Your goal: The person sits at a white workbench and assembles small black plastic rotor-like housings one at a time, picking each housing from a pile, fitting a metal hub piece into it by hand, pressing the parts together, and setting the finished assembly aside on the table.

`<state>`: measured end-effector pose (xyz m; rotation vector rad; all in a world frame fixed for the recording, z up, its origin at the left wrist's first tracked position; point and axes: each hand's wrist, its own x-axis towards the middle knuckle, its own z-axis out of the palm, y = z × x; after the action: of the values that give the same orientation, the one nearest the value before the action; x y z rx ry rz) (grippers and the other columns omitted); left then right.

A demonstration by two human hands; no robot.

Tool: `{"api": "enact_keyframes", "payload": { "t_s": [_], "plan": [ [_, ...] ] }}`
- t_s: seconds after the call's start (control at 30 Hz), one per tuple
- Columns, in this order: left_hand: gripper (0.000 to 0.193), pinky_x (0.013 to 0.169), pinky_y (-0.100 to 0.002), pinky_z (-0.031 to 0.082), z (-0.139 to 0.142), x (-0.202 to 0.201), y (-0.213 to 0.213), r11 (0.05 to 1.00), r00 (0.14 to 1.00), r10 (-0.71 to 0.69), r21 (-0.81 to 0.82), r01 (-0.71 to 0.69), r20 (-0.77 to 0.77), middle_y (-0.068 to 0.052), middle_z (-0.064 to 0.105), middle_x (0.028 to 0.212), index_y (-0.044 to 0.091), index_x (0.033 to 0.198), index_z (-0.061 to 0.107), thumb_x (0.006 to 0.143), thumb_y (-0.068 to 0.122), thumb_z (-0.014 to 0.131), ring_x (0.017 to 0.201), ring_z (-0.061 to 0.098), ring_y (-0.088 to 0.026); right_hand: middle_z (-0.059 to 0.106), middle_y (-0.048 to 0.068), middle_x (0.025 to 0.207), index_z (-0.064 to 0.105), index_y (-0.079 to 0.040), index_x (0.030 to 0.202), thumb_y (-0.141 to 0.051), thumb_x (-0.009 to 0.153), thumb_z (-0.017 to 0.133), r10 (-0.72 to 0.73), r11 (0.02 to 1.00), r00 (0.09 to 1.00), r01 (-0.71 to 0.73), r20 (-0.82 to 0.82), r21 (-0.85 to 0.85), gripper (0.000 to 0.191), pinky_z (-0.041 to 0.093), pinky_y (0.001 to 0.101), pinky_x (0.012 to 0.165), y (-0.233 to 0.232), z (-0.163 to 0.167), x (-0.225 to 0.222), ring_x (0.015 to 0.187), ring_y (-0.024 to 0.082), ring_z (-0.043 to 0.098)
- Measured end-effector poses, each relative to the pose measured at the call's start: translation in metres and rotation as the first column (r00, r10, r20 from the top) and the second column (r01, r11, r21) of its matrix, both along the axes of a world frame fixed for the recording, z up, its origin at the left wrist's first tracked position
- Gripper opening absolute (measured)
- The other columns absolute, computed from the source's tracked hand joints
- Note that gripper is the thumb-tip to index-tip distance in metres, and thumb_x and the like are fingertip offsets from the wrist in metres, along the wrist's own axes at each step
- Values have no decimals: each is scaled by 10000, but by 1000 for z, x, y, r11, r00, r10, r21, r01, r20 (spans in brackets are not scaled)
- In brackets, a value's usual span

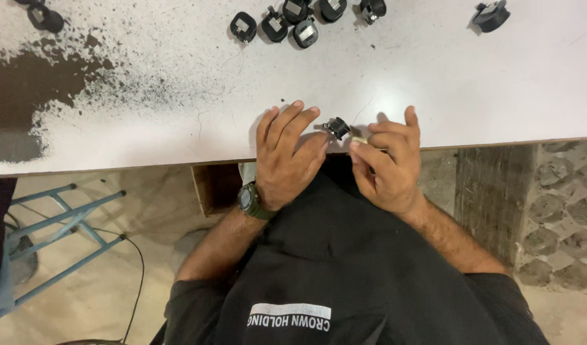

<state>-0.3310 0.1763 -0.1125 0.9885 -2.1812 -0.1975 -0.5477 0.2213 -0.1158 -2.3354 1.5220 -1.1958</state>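
My left hand (287,156) rests at the front edge of the white table (434,76), its fingertips pinching a small black plastic part (337,127). My right hand (386,163) is just to the right of it, thumb and forefinger closed on a tiny pale piece (360,138) next to the black part. A dark watch (250,199) is on my left wrist. Whether the pale piece touches the black part cannot be seen.
Several similar black parts (293,22) lie in a cluster at the table's far edge, one more (491,16) at far right, others (44,18) at far left. Dark worn patches (31,83) mark the table's left. A blue metal frame (57,230) stands on the floor at left.
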Motion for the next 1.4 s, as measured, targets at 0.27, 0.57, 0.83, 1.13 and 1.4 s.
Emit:
{"api": "enact_keyframes", "payload": {
  "t_s": [0.27, 0.57, 0.83, 1.13, 1.4],
  "plan": [
    [158, 1219, -526, 375, -7, -2, -2, 999, 997, -31, 39, 34, -77, -61, 566, 1410, 114, 1046, 707, 930, 85, 811, 1411, 482, -272, 681, 82, 1013, 638, -65, 1060, 36, 827, 823, 48, 998, 998, -49, 33, 29, 315, 255, 590, 1276, -4, -11, 8, 1161, 285, 657],
    [149, 1194, -520, 397, -10, -9, -5, 989, 997, -62, -135, 66, 39, -58, 582, 1408, 103, 1085, 717, 978, 91, 821, 1397, 507, -269, 684, 80, 1008, 620, -83, 1028, 40, 843, 844, 75, 997, 995, -76, 61, 15, 316, 288, 598, 1276, -10, -14, 9, 1155, 279, 668],
    [158, 1200, -493, 369, -10, -14, -7, 992, 996, 51, 123, -42, -67, -26, 598, 1354, 131, 1038, 702, 939, 115, 823, 1342, 545, -246, 659, 74, 961, 627, -83, 1007, 58, 816, 824, 55, 998, 996, -56, 68, 15, 309, 269, 618, 1271, -12, -22, 5, 1131, 272, 665],
    [111, 1259, -489, 253, -5, -11, -10, 971, 998, 29, 239, -15, -58, 10, 704, 1247, 136, 997, 686, 930, 105, 771, 1339, 560, -208, 664, 72, 967, 596, -75, 1108, 96, 879, 820, 172, 981, 984, -167, 37, -98, 363, 224, 567, 1291, -11, -32, 5, 1181, 285, 705],
    [83, 1266, -491, 239, -5, -8, -11, 961, 997, -7, 277, 26, -70, 0, 718, 1232, 117, 1032, 704, 957, 104, 738, 1331, 570, -215, 656, 85, 957, 632, -57, 1069, 117, 873, 796, 97, 994, 995, -97, 1, -58, 309, 239, 553, 1293, -13, -20, 11, 1117, 269, 713]
  ]
}}
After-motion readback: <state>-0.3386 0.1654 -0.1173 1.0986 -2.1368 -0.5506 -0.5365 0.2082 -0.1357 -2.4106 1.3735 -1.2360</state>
